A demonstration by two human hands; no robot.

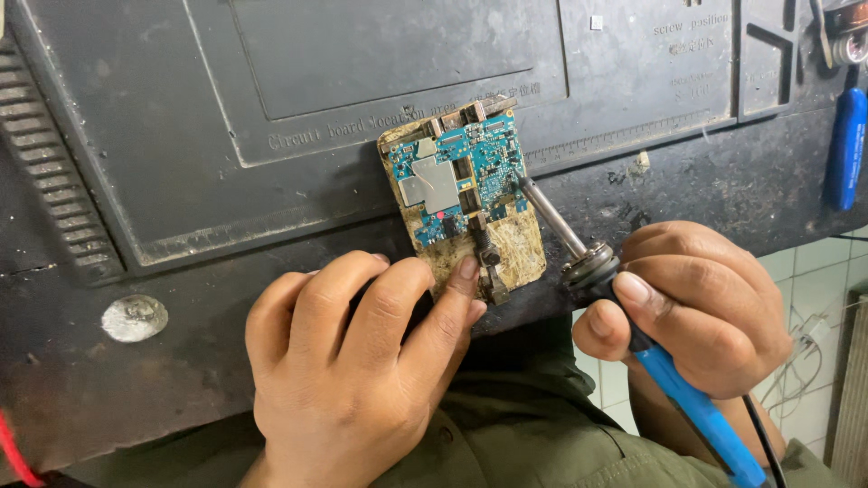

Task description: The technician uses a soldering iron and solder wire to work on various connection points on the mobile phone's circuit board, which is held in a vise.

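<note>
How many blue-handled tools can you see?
2. One is the soldering iron in the right hand, tip on the circuit board. The other blue tool lies at the mat's far right edge. More may be out of view.

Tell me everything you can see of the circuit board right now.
The circuit board is small and blue-green, with a silvery metal shield, tiny chips and connectors. It lies flat, slightly tilted, on a worn, stained holder plate on the dark mat. The soldering iron tip meets its right edge; the left hand steadies the plate below.
</note>
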